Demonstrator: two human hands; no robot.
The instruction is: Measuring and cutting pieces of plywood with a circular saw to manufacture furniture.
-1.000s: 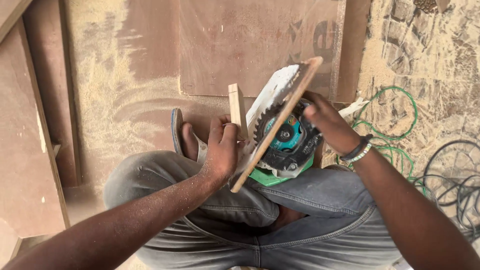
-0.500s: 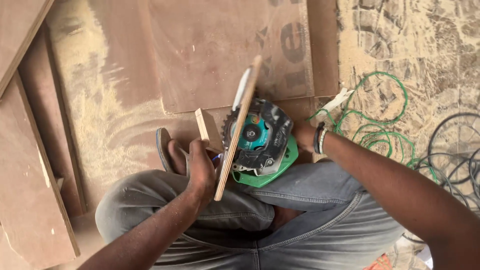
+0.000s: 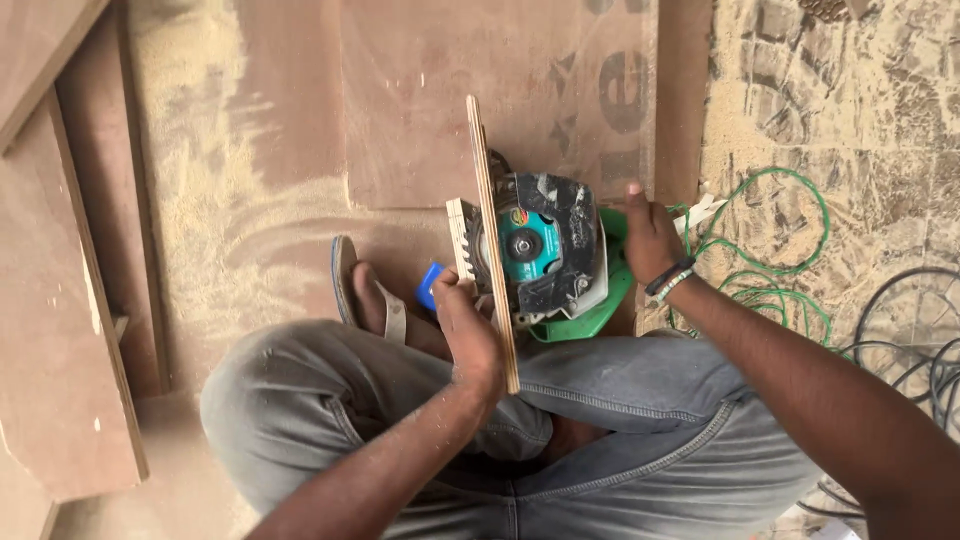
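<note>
Strip [image 3: 490, 235]: thin plywood, seen edge-on, standing almost upright in the middle of the view, top end leaning slightly left, lower end by the person's knee. A short wood block [image 3: 460, 238] lies against its left face, near mid-height.

Saw [image 3: 548, 255]: circular saw, green body, teal hub, dusty black guard. It sits just right of the strip, touching or very nearly touching it; the blade itself is mostly hidden behind the strip and guard, so contact cannot be told.

Left hand [image 3: 468, 330]: fingers closed around the lower part of the strip and the block's lower end, pinching both together. Sawdust on the knuckles.

Right hand [image 3: 650, 235]: rests on the right side of the saw, thumb up, fingers wrapped out of sight behind the body; the grip looks closed on the saw, though the fingertips are hidden. Beaded bracelet [image 3: 668, 280] at the wrist.

Below: grey trousers [image 3: 650, 420], knees bent, the saw held above the lap. A foot in a sandal [image 3: 352, 290] shows left of the left hand, with a small blue object [image 3: 430, 285] between it and the strip.

Surround: large plywood sheets [image 3: 480, 90] on the floor under the work, sawdust [image 3: 200, 190] thick to the left. More boards [image 3: 60, 300] stacked at the far left. Green cable [image 3: 780, 260] coiled right of the saw; black cable [image 3: 920, 340] at the right edge.
</note>
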